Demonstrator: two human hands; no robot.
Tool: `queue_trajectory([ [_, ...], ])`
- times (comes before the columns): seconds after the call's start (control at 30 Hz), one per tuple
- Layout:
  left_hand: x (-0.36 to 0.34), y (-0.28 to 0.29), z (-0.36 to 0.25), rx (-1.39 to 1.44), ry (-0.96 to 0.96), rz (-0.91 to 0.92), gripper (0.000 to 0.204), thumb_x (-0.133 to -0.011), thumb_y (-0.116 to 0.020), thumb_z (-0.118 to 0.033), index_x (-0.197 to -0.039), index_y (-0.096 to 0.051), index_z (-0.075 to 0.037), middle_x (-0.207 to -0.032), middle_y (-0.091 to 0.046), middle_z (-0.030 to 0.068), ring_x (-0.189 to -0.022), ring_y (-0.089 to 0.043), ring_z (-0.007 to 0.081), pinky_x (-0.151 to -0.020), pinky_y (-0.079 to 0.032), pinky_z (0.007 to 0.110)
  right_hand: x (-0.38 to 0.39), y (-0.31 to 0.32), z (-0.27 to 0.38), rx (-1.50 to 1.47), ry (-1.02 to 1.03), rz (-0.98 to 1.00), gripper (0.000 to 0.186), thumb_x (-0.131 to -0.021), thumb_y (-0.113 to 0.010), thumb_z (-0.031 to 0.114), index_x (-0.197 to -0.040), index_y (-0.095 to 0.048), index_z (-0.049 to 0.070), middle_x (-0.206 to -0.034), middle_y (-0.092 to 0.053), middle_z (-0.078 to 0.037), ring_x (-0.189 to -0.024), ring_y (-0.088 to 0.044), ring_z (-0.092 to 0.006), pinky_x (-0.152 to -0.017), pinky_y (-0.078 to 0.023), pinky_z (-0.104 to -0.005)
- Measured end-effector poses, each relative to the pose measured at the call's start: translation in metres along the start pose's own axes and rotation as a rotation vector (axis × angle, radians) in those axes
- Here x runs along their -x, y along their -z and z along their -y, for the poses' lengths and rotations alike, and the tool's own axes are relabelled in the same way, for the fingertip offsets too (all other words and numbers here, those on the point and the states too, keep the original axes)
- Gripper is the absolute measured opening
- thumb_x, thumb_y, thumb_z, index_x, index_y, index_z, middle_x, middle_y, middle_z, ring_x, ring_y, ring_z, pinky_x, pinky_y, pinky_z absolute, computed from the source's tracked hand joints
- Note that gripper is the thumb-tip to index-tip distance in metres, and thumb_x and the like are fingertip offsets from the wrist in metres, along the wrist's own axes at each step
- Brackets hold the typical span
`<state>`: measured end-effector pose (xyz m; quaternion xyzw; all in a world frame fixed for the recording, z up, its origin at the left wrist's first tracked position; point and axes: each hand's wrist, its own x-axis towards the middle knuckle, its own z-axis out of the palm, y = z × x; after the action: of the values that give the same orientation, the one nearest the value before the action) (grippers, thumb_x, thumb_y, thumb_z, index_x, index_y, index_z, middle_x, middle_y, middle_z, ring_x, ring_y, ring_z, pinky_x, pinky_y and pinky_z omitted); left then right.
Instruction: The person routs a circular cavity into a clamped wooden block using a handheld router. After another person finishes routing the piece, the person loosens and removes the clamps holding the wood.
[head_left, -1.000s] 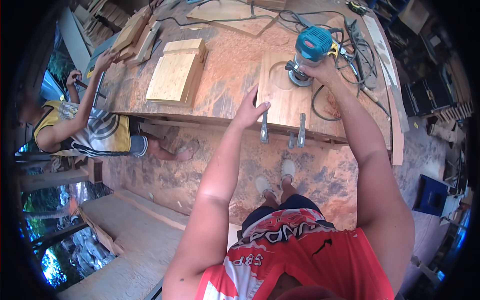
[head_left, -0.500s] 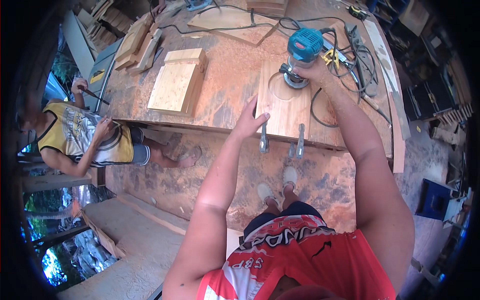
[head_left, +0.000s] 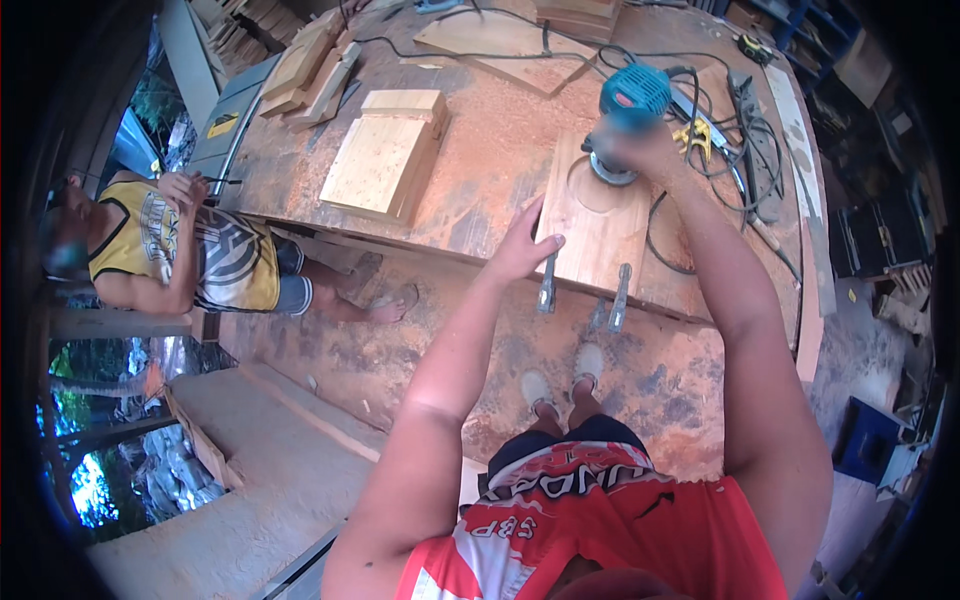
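Observation:
My right hand point(head_left: 650, 150) grips the lower body of a teal router point(head_left: 635, 95), which rests over a round shallow recess in a light wooden board point(head_left: 600, 240) on the workbench; the fingers are partly blurred. My left hand point(head_left: 530, 245) holds the board's left edge near the front, thumb over its top, fingers partly hidden. Two bar clamps point(head_left: 548, 285) point(head_left: 620, 300) stand at the board's front edge, by the bench edge.
A stack of boards point(head_left: 372, 160) sits left of my work. Cables point(head_left: 750, 160), a yellow clamp point(head_left: 695, 137) and more boards point(head_left: 500, 55) crowd the bench point(head_left: 470, 150). A co-worker point(head_left: 170, 240) in a yellow tank top stands at its left end.
The whole view has shifted slightly rightward in the picture. My hands keep their grips. The co-worker's raised hand has come down from the board pile, and both hands are now together before their chest.

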<state>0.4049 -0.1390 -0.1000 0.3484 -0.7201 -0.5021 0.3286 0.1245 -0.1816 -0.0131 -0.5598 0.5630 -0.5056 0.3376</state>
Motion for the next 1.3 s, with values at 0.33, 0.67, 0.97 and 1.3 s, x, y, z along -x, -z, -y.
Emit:
queue_trajectory([
  [0.33,0.002,-0.002,0.002,-0.001,0.018,0.004,0.079,-0.077,-0.069,-0.029,-0.143,-0.033,-0.004,-0.133,-0.049,0.0220,-0.128,-0.040,0.0381,-0.112,-0.022,0.045,0.006,-0.001,-0.001,-0.026,0.023,0.058,0.076,-0.062,-0.087,0.020,-0.124,-0.048,0.003,-0.117,-0.061,-0.012,-0.107,-0.060,-0.0220,-0.093,-0.049,-0.0349],
  [0.67,-0.003,-0.004,-0.006,-0.080,0.029,0.008,0.079,-0.077,-0.069,-0.028,-0.143,-0.034,-0.003,-0.133,-0.049,0.0232,-0.127,-0.041,0.0383,-0.109,-0.027,0.045,0.004,0.004,-0.002,-0.068,-0.008,0.051,0.071,-0.064,-0.085,0.019,-0.123,-0.049,0.002,-0.116,-0.062,-0.012,-0.106,-0.061,-0.0217,-0.093,-0.049,-0.0352],
  [0.97,0.011,0.007,0.000,-0.127,0.170,-0.034,0.090,-0.077,-0.072,-0.036,-0.143,-0.026,0.005,-0.144,-0.033,0.0260,-0.136,-0.031,0.0338,-0.114,-0.023,0.040,0.001,-0.018,-0.040,-0.437,-0.013,0.024,0.070,-0.069,-0.081,0.012,-0.129,-0.045,0.001,-0.120,-0.057,-0.010,-0.110,-0.057,-0.0221,-0.093,-0.048,-0.0367],
  [1.3,0.018,0.007,-0.020,-0.166,0.004,-0.039,0.083,-0.073,-0.069,-0.028,-0.142,-0.032,-0.002,-0.132,-0.047,0.0222,-0.117,-0.043,0.0369,-0.105,-0.031,0.043,-0.011,-0.002,-0.067,-0.077,0.150,0.054,0.061,-0.073,-0.077,0.008,-0.125,-0.047,-0.001,-0.119,-0.058,-0.012,-0.108,-0.058,-0.0220,-0.096,-0.044,-0.0342],
])
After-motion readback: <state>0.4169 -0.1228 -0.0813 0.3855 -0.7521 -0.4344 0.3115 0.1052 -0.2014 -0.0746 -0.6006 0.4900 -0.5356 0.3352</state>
